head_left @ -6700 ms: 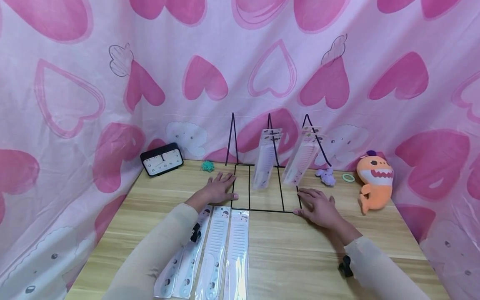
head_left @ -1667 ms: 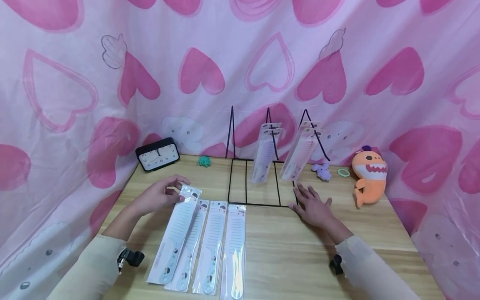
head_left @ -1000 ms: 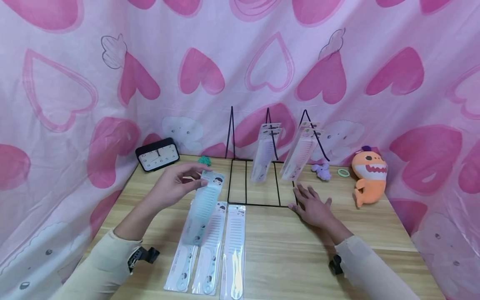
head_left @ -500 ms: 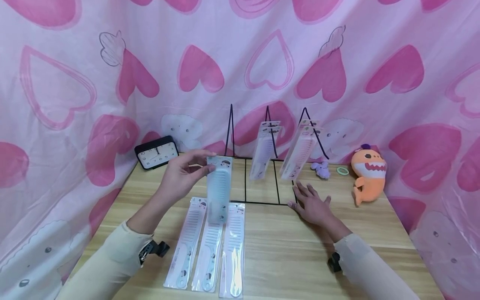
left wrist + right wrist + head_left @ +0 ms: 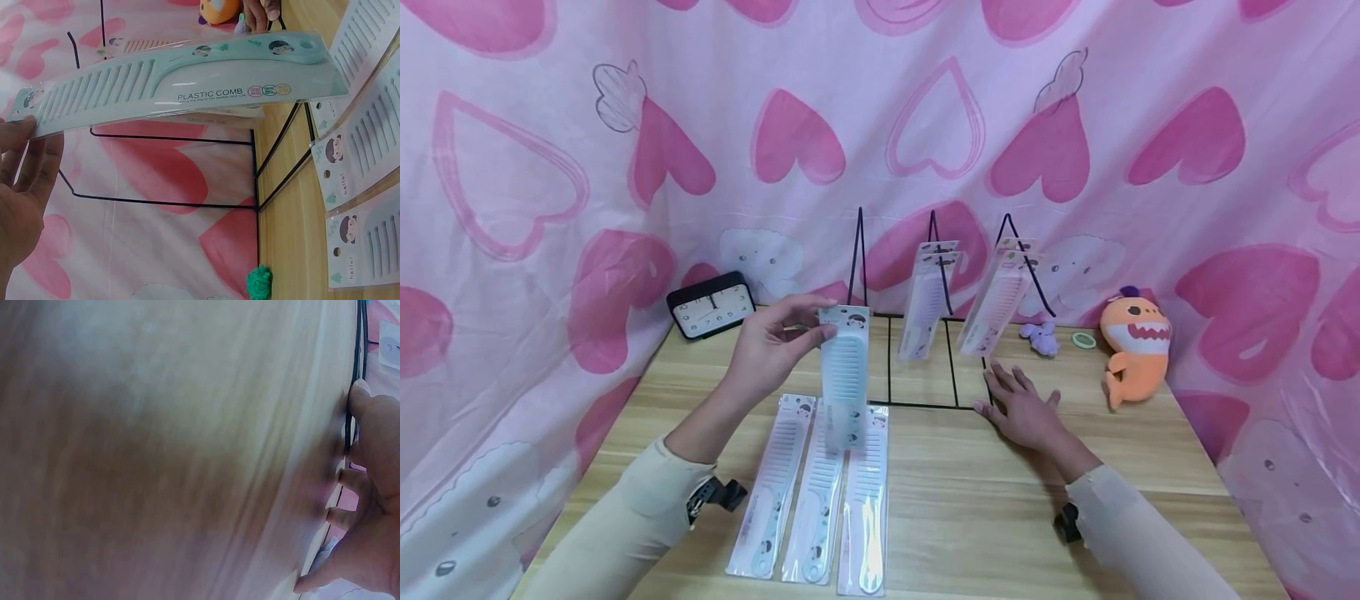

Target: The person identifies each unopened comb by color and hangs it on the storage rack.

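Fingers (image 5: 820,333) pinch glossy packaged comb (image 5: 844,375).

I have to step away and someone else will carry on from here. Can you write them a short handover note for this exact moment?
Left hand: pinches the top of a packaged blue comb, held upright above the table, short of the wire rack.
Right hand: flat on the table, fingers at the rack's front right corner.
Done: packaged combs hang on the middle peg and right peg.
Left: the left peg is bare; three packaged combs lie flat on the table.
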A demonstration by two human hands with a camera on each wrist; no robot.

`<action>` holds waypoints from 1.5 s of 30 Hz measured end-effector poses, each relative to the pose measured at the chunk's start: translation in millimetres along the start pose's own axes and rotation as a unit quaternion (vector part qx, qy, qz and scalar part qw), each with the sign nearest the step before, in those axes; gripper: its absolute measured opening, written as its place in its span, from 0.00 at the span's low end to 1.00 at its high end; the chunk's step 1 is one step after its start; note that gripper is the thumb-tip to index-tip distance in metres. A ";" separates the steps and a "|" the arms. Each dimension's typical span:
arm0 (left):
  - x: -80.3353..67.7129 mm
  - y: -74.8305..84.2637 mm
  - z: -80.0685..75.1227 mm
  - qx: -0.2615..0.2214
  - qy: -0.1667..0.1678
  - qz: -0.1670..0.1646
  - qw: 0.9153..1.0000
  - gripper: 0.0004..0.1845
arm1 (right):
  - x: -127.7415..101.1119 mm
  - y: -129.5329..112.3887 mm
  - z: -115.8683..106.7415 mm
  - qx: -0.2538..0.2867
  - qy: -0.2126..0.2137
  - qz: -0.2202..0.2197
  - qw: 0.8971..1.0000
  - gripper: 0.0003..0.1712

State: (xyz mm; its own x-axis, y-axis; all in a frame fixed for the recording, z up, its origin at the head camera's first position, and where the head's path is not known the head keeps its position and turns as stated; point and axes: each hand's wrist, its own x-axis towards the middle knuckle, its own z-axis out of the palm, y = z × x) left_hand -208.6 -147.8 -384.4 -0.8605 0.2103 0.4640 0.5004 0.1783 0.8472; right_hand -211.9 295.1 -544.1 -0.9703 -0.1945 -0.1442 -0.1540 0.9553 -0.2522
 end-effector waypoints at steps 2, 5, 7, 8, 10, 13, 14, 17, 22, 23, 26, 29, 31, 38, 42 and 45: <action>0.5 0.1 0.6 -0.001 0.002 0.000 1.000 0.21 | 0.0 -0.2 0.1 0.000 0.002 -0.001 1.000 0.47; 0.9 -0.8 1.6 -0.003 0.003 0.004 1.000 0.21 | -0.9 -0.7 0.2 -0.002 0.008 -0.002 1.000 0.47; 1.4 -1.6 2.2 -0.003 0.002 0.007 1.000 0.21 | -1.2 -1.1 0.4 -0.001 0.010 -0.002 1.000 0.46; 1.8 -2.1 2.5 -0.002 0.003 0.007 1.000 0.21 | -1.5 -1.1 0.3 -0.001 0.011 -0.004 1.000 0.46; 2.8 -3.2 2.9 0.000 0.003 0.005 1.000 0.20 | -1.5 -0.9 0.6 -0.001 0.012 -0.004 1.000 0.46; 5.4 -5.8 3.2 0.002 0.005 -0.002 1.000 0.20 | -1.0 -0.5 1.0 0.001 0.011 -0.004 1.000 0.47; 6.4 -6.9 3.3 0.003 0.006 -0.004 1.000 0.20 | -0.9 -0.4 1.0 0.002 0.009 -0.003 1.000 0.47; 9.7 -10.1 4.4 -0.001 0.008 -0.006 1.000 0.19 | -0.5 -0.3 0.4 0.005 0.004 -0.001 1.000 0.47; 16.8 -16.5 8.2 -0.010 0.012 0.000 1.000 0.18 | -0.1 -1.1 -1.8 0.006 0.000 0.004 1.000 0.46; 18.7 -18.2 9.1 -0.012 0.014 0.002 1.000 0.18 | -0.3 -1.4 -2.4 0.006 -0.002 0.005 1.000 0.46; 24.9 -22.3 11.9 -0.009 0.022 0.009 1.000 0.17 | -0.6 -2.4 -3.2 0.008 -0.006 0.007 1.000 0.46; 32.0 -26.2 14.6 -0.005 0.035 0.013 0.999 0.17 | -0.8 -2.7 -2.9 0.010 -0.008 0.008 1.000 0.46; 36.2 -27.8 16.3 0.000 0.045 0.012 0.999 0.16 | -0.7 -2.8 -2.6 0.012 -0.008 0.009 1.000 0.46; 50.6 -32.6 20.4 0.013 0.075 0.012 0.997 0.16 | -0.3 -2.6 -1.7 0.007 -0.007 0.008 1.000 0.47; 58.2 -34.7 22.6 0.017 0.083 0.014 0.996 0.16 | -1.2 -2.8 -2.2 0.009 -0.005 0.006 1.000 0.47; 63.9 -36.7 24.1 0.012 0.086 0.007 0.996 0.16 | -2.0 -3.3 -3.0 0.011 0.000 0.006 1.000 0.47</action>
State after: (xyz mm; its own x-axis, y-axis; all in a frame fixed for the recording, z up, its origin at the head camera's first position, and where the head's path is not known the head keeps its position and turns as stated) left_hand -279.7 -117.7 -392.1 -0.8562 0.0447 0.5148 0.5125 0.2004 0.8350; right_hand -210.0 293.0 -540.1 -0.9721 -0.1834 -0.1465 -0.1389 0.9526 -0.2707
